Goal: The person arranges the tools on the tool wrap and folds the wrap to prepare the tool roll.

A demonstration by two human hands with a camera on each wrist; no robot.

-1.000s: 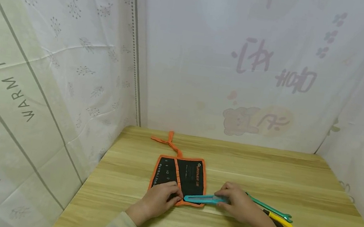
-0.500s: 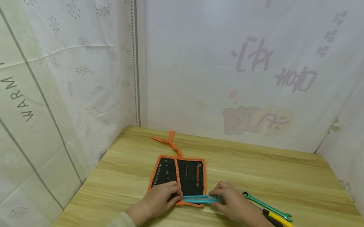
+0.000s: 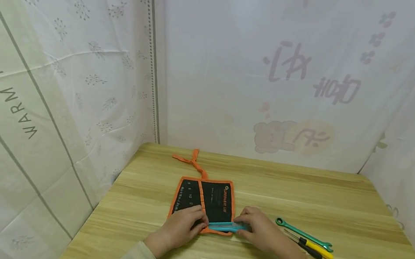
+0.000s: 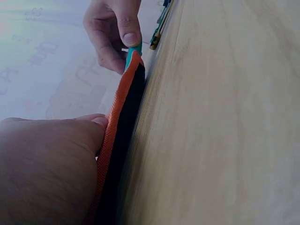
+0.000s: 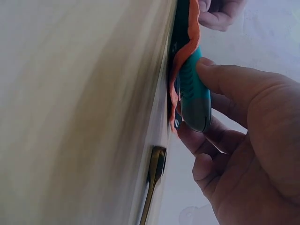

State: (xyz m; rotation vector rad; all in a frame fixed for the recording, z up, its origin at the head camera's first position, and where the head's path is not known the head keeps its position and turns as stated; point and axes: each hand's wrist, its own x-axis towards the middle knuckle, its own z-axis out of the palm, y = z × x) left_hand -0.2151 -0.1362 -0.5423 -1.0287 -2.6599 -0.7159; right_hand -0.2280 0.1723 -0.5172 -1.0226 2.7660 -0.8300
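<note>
Far left: pale printed cloth [image 3: 93, 64] hanging beside the table [image 3: 130, 225]. On the table, a black pouch [image 3: 221, 202] with orange trim, its orange tie [image 3: 194, 162] trailing from the far side. Left hand [image 3: 178, 226] over the pouch's near side, grip closed in a pinch at the orange trim; left wrist view shows the thumb against that edge. Just right of those fingertips: the blue utility knife [image 3: 222, 226], lengthwise across the near part of the pouch, roughly parallel to its near edge. Knife's left end reaches the left fingertips; whether its tip sits inside a pocket cannot be told. Its right end lies within the right hand [image 3: 262, 231], grip clamped on the knife between thumb and fingers; right wrist view shows the grey butt projecting past the thumb, and orange trim running close along the blue body. Further right, apart from the hand: green ratchet wrench [image 3: 306, 235], then a yellow-handled screwdriver [image 3: 319, 248] and a black-handled screwdriver [image 3: 311, 251] side by side, nearer the person than the wrench
</note>
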